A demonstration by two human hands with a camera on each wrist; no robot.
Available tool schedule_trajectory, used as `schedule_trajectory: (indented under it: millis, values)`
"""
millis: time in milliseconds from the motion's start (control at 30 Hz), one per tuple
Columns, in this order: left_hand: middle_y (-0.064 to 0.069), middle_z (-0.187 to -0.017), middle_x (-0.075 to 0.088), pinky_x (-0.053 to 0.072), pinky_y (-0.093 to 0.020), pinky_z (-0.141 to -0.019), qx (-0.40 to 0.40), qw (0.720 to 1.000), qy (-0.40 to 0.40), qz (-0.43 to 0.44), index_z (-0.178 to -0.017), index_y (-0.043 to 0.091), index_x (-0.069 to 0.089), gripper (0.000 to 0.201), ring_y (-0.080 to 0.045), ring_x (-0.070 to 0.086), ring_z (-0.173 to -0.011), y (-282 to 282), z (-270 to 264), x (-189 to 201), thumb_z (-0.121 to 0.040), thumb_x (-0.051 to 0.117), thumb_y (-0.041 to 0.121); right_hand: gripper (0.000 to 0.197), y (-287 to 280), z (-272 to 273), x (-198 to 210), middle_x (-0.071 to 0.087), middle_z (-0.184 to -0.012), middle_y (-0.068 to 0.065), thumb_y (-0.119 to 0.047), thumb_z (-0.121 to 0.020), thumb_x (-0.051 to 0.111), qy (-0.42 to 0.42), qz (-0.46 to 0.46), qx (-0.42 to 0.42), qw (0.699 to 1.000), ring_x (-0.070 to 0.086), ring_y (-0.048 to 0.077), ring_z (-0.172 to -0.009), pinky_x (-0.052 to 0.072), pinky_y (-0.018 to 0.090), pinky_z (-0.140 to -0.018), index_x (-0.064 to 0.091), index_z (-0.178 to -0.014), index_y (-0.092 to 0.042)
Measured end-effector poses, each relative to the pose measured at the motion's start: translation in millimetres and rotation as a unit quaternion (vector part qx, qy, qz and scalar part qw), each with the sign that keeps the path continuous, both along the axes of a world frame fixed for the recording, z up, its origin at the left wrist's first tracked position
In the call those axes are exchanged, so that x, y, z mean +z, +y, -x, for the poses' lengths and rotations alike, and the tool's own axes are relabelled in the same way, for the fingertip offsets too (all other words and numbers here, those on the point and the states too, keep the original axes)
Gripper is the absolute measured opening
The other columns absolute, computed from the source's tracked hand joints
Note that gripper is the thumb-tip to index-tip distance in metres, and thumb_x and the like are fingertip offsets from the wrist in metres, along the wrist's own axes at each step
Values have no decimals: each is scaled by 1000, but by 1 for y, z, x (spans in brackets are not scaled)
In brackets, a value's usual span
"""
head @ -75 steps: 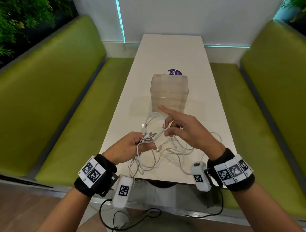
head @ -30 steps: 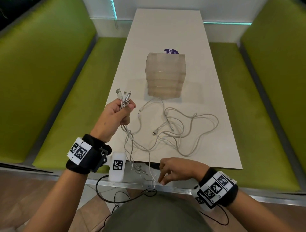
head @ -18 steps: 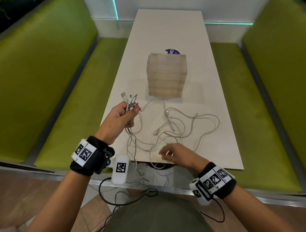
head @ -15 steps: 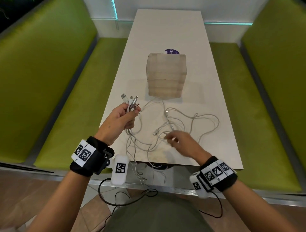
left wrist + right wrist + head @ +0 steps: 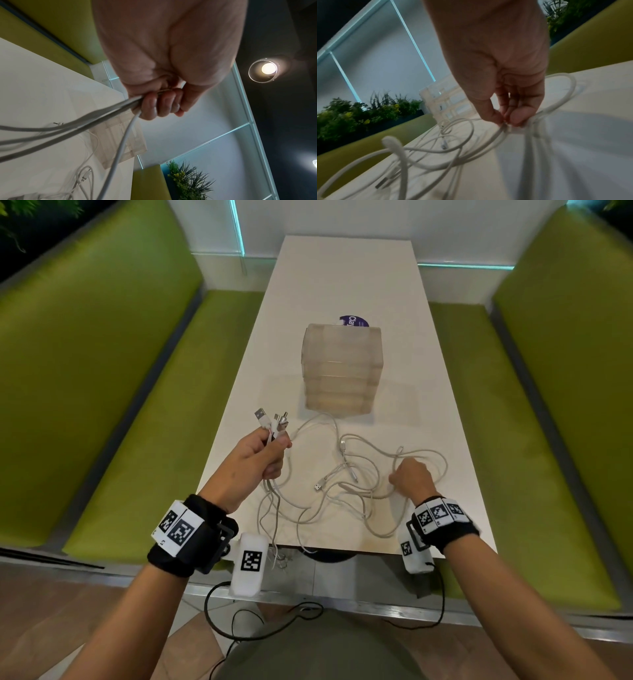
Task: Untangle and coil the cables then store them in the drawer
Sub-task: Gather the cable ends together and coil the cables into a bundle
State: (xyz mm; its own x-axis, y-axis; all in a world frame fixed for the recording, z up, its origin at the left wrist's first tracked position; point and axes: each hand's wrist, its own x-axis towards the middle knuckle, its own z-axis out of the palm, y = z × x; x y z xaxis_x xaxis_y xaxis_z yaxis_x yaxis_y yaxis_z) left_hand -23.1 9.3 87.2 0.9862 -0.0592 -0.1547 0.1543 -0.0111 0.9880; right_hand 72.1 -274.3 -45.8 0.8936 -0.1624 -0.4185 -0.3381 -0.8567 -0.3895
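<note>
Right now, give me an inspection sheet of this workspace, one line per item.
Surface: white table, long and narrow, far half bare.
Job's things: translucent drawer unit upright mid-table, drawers look closed; white cables loose and tangled in front of it.
Clutter: purple round label partly hidden behind the unit.
Grippers: left hand grips a bundle of cable ends, plugs sticking up; right hand pinches a cable strand at the tangle's right side.
Cables: none coiled; some strands hang over the table's near edge.
Surroundings: green benches on both sides, white wall, plants.
</note>
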Motion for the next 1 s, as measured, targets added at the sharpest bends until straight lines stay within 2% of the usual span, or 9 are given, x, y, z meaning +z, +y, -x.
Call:
schedule_trajectory:
  millis: [100,167,333,433,567,700,833,900,1000]
  values:
    - [7,-57,33,30,-24,-54,-5,1000,0,-14,-85,10,52,18,-12,30,-53,-3,-1,0,-98,47,20,31,5,1,6,58,-116,24,-8,-88,51,-2,-7,-26,1000,58,37,-106,45,33,-79,48,-115,6]
    - [7,-57,33,30,-24,-54,-2,1000,0,-16,-85,9,52,17,-11,30,-53,-4,-2,0,-98,47,20,35,5,-4,13,57,-119,24,-11,-88,52,-3,-36,-58,998,58,37,-106,46,34,-79,45,-118,6]
    - [9,-56,35,28,-24,-54,4,1000,3,15,-87,11,54,7,-12,30,-54,-4,-6,-4,-90,51,17,24,-6,-16,42,66,-95,18,-21,-88,57,-57,-43,-64,995,62,34,-91,39,29,-67,62,-94,2]
    - [7,-58,33,27,-27,-56,3,999,4,34,-88,13,56,13,-13,28,-56,-5,-8,-5,-84,48,23,28,-7,-19,63,70,-93,15,-25,-92,55,-114,-79,-74,988,65,32,-89,47,32,-70,65,-99,0]
    - [7,-60,32,26,-27,-56,-2,999,-15,28,-88,12,53,20,-14,28,-57,-9,-10,-7,-96,45,29,28,6,-11,81,70,-93,8,-9,-92,53,-190,-259,-50,946,61,19,-81,51,35,-76,54,-119,-5]
    - [6,-59,43,32,-27,-58,51,998,-10,42,-86,11,50,26,-13,40,-57,-22,-16,-14,-103,35,22,15,35,13,105,71,-85,5,-8,-86,65,-215,-405,17,889,64,6,-75,49,27,-76,65,-98,-17]
    - [1,-68,69,52,-25,-65,92,989,-6,115,-87,9,50,25,-16,67,-70,-44,-27,-18,-103,33,17,9,70,35,120,70,-80,5,-4,-84,68,-188,-475,99,854,62,13,-74,50,25,-72,68,-92,-8]
    - [-6,-78,71,58,-32,-74,97,984,-8,148,-90,3,51,25,-23,69,-79,-52,-31,-16,-103,33,16,9,83,41,120,71,-82,7,-3,-83,68,-174,-484,120,849,61,14,-71,50,25,-69,68,-92,-3]
    - [-13,-95,71,58,-34,-71,103,975,-3,195,-98,1,52,25,-24,69,-82,-55,-33,-12,-103,34,16,5,91,45,118,74,-87,4,-3,-84,67,-173,-498,102,843,61,16,-67,51,25,-65,67,-89,-3]
